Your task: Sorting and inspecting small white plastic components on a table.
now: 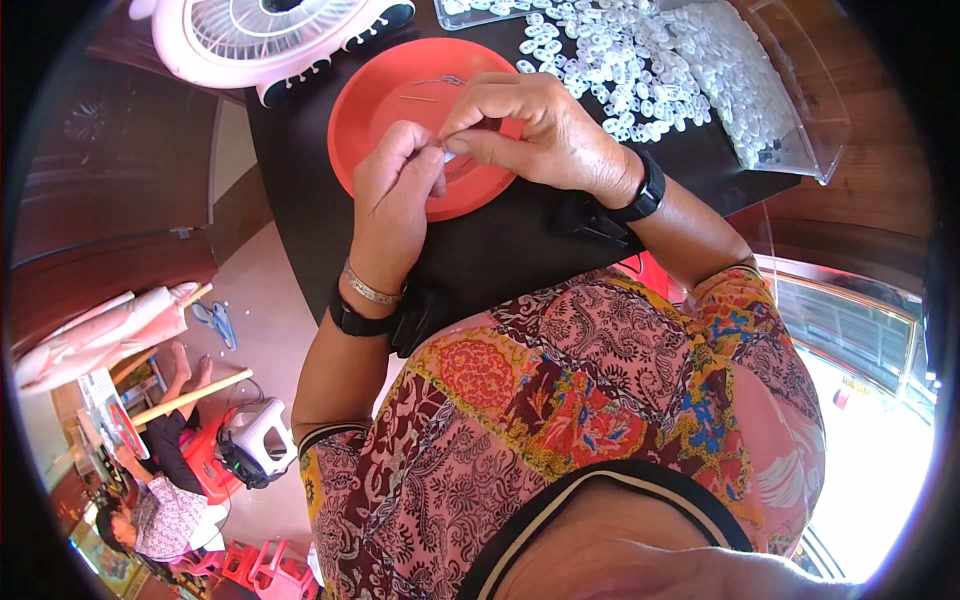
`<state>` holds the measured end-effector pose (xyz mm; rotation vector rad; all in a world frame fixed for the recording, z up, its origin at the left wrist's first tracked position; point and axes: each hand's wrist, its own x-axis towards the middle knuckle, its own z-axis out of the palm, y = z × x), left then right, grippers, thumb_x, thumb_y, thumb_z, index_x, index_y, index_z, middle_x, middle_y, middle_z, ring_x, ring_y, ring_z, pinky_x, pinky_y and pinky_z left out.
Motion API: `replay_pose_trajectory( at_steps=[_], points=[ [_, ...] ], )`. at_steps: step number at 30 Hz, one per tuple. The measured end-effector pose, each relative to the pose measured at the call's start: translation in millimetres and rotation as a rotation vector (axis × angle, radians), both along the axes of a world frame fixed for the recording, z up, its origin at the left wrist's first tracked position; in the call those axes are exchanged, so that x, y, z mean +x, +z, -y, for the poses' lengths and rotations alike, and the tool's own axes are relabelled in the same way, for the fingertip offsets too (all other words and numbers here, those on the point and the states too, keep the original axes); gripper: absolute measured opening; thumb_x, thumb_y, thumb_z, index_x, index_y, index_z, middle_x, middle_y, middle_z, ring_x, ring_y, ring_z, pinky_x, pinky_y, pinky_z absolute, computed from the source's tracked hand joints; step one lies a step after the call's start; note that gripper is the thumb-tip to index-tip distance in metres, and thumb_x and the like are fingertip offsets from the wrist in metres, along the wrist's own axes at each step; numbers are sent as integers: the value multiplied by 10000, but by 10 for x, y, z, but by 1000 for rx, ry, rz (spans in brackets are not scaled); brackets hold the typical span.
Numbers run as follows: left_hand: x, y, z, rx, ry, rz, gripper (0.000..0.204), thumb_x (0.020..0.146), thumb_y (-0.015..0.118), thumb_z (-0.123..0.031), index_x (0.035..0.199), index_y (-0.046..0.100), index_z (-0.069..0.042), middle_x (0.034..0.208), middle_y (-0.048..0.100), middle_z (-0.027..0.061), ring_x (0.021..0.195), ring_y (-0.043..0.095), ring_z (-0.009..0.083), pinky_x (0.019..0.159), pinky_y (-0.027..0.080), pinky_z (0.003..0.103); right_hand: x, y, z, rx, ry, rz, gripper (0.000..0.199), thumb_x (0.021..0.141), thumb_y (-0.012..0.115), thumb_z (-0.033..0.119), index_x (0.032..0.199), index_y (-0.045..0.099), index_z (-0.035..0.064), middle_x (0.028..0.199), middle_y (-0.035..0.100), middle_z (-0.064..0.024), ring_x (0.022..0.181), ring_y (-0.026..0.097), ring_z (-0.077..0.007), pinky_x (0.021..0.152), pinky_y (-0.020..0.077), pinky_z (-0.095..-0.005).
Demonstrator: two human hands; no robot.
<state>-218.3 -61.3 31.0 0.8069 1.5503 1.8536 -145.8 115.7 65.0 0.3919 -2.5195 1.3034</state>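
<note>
At far left, well apart from the work, another person [165, 515] sits low near a white stool [262, 437], and blue slippers [215, 325] lie on the floor. A pink fan [275, 45] stands at the table's far left corner, probably put there to keep the middle free. Next to it, on the black table [300, 225], sits a red bowl [352, 105], directly under the fingers, a spot that would likely catch anything dropped. A thin gold-coloured stick [417, 98] lies inside it, where it cannot easily roll off.

The left hand [400, 180] is bent inward over the bowl's near side, thumb and forefinger pinched on a small white piece [449, 156]. The right hand [535, 130] meets it from the other side, thumb and forefinger also closed on that piece, seemingly because something so little needs steadying from both sides. The fingers cover most of it, so I cannot tell whether anything thinner is gripped too.

Further right, loose clear-white pieces [625, 75] spread out from a tipped clear bin [825, 135], seemingly to leave single ones within the right hand's reach.
</note>
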Motion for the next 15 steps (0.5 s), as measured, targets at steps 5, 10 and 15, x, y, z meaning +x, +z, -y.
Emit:
replay_pose_trajectory(
  at_steps=[5,10,15],
  points=[
    [42,-1,-2,-36,134,-209,123,902,472,-80,819,500,5,682,487,19,619,447,73,563,385,234,13,-12,22,-58,13,123,65,816,674,31,870,652,2,821,658,-63,762,632,-131,707,497,-252],
    [75,14,-36,-69,103,-230,133,917,468,-116,845,516,-14,705,505,22,646,468,84,607,382,226,29,-18,25,-40,-22,155,67,840,654,52,867,632,-5,798,647,-44,762,625,-103,705,499,-245],
    [47,-39,-57,-109,21,-295,161,927,455,-139,844,513,-15,725,529,34,669,473,92,624,382,232,9,-32,8,-158,-33,135,72,880,619,60,861,603,-8,797,643,-33,753,623,-88,703,509,-231]
  ],
)
